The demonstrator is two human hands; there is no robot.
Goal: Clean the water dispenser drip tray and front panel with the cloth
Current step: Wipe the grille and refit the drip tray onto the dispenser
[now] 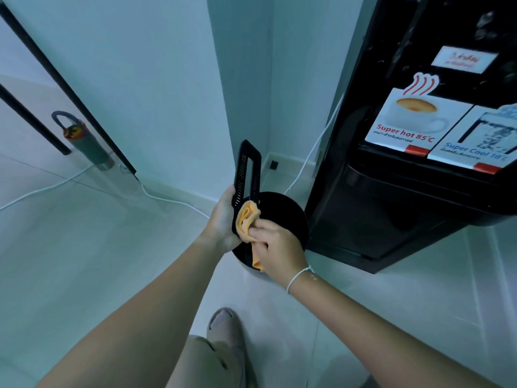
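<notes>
Drip tray grille held upright and wiped over a black bin

Left hand point(223, 219) grips the lower end of the black grille point(247, 175), arm extended; right hand point(275, 245) pinches the orange cloth point(246, 219) against it, left of the water dispenser point(405, 191), above the bin point(285, 211)

Bare forearms, thin white wrist string point(299, 276), khaki trousers point(207, 362)

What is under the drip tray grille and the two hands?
A round black bin stands on the floor below the grille, beside the dispenser. The left hand, the right hand and the orange cloth cover most of its opening; its contents cannot be seen.
</notes>
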